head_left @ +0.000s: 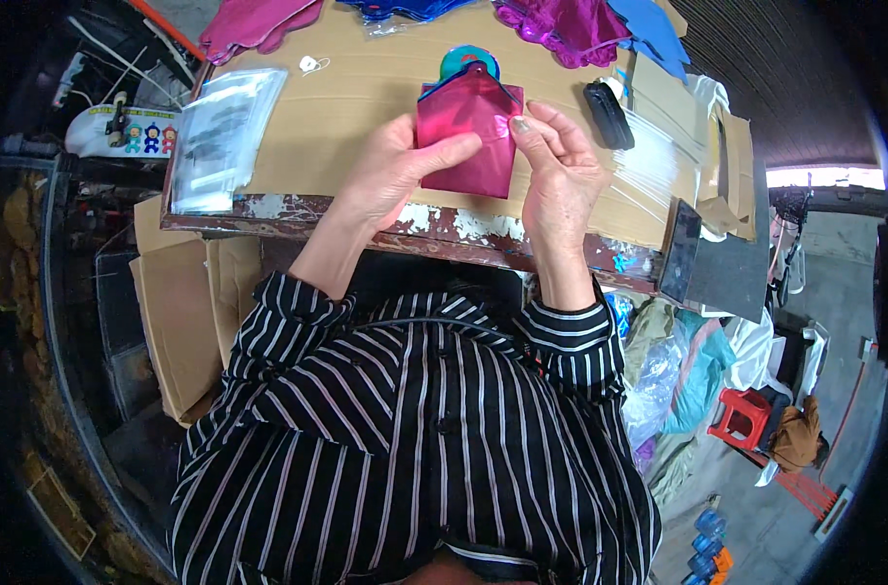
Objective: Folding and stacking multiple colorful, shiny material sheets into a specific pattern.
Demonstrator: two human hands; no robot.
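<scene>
Left hand & right hand both pinch pink foil piece over cardboard-covered table.

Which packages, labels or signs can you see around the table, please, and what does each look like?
Stack of clear plastic bags: table's left end, flat, greyish.
Small white tag: on the cardboard, far side.
White sign with cartoon figures: left of the table, curved.
Clear sleeves: right end, fanned out.

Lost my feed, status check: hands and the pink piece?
Left hand and right hand both pinching pink foil piece. Held over cardboard-covered table. Nothing in the way.
</scene>
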